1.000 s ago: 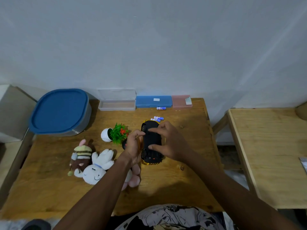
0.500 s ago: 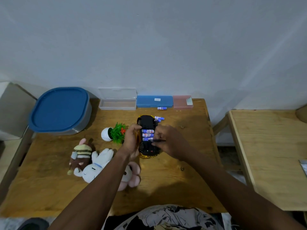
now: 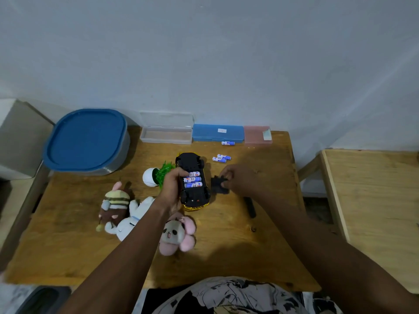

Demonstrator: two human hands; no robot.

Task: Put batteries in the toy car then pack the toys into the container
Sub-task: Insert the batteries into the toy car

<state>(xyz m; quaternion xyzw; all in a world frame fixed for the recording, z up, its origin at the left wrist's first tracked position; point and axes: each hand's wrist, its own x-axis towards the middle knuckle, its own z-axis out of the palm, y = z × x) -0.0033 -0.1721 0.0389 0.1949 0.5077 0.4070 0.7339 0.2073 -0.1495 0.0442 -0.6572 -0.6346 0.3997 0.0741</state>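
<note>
1. A wooden worktop [image 3: 238, 241] stands against a pale wall, seen from above by the person working at it.
2. A grey container [image 3: 118, 159] with a blue lid [image 3: 85, 139] sits closed at the back left corner.
3. Three soft toys lie in a cluster near the front left: a striped bee plush [image 3: 114, 206], a white bunny plush [image 3: 133, 219] and a pink-eared panda plush [image 3: 175, 233]. They look light and squashy, easy to take by the body.
4. The toy car [image 3: 192, 181] lies upside down at the middle, its battery bay open and showing three batteries [image 3: 192, 179] seated side by side. It looks like rigid, light plastic, best held by its sides.
5. The left hand [image 3: 173, 186] wraps around the car's left side, fingers curled over the underside, wrist bent down.
6. The right hand [image 3: 240, 180] pinches a small black piece, probably the battery cover [image 3: 218, 184], just right of the car; the blur makes this uncertain.
7. Spare batteries [image 3: 221, 158] lie loose behind the car.
</note>
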